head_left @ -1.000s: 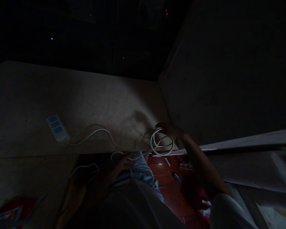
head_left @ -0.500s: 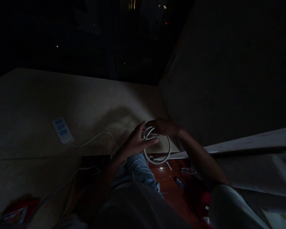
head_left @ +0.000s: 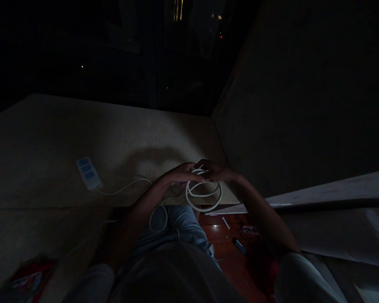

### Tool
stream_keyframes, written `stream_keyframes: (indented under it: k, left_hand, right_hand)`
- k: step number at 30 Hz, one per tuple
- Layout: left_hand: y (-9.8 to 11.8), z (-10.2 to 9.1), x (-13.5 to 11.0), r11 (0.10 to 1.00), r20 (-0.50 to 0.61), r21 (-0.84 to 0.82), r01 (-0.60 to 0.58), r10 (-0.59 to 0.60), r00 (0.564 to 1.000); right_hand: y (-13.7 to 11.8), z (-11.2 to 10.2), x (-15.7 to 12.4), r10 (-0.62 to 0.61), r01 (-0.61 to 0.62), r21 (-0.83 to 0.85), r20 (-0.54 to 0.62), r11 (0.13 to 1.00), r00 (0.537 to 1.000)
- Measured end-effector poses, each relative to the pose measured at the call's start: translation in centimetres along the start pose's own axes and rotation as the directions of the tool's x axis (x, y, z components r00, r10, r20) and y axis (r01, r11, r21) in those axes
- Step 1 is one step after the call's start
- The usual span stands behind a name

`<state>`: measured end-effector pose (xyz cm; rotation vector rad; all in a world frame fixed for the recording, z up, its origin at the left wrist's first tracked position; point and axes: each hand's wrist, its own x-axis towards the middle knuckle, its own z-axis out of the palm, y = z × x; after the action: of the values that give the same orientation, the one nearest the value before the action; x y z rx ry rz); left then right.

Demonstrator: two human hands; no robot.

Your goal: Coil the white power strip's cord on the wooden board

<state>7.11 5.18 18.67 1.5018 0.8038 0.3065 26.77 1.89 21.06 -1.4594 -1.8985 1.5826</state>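
Note:
A white power cord hangs in loose loops below both hands, over the front edge of the ledge. My left hand is closed on the top of the coil, its thumb lying across the loops. Right beside it, my right hand grips the same coil with curled fingers, partly hidden in the dark. The cord runs left behind my left forearm, with another loop hanging over my lap. Its far end joins a white power strip with blue socket faces, which lies on the ledge to the left.
The pale ledge runs below a dark window. A wall rises on the right. On the reddish floor lie a small dark oblong object and a white strip. A red package is at lower left.
My hands have come closer together, and my left hand has closed further over the coil. Another loop now hangs over my lap. The view has shifted slightly.

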Motion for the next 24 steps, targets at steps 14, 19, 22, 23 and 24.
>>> stream_keyframes:
  k: [14, 19, 22, 23, 24]
  left_hand:
    - [-0.5, 1.4, -0.1, 0.934, -0.206, 0.303, -0.190, 0.259, 0.944]
    - [-0.5, 1.7, -0.5, 0.986, -0.137, 0.049, -0.159, 0.164, 0.977]
    - [-0.1, 1.7, -0.9, 0.986, -0.132, -0.030, -0.166, 0.161, 0.978]
    - [0.1, 1.7, -1.1, 0.983, -0.143, -0.036, -0.183, 0.176, 0.974]
    - [0.3, 1.8, -1.1, 0.979, -0.153, -0.047, -0.199, 0.189, 0.970]
  right_hand:
    - [1.8, -0.1, -0.5, -0.006, 0.025, 0.208, -0.093, 0.978, 0.996]
    - [2.8, -0.5, -2.0, -0.048, 0.052, 0.284, -0.021, 0.957, 0.999]
    - [4.2, -0.1, -2.8, -0.087, 0.098, 0.348, -0.046, 0.933, 0.995]
    - [4.7, 0.2, -3.0, -0.092, 0.111, 0.372, -0.069, 0.922, 0.993]
    - [5.2, 0.5, -3.1, -0.094, 0.128, 0.397, -0.103, 0.909, 0.990]
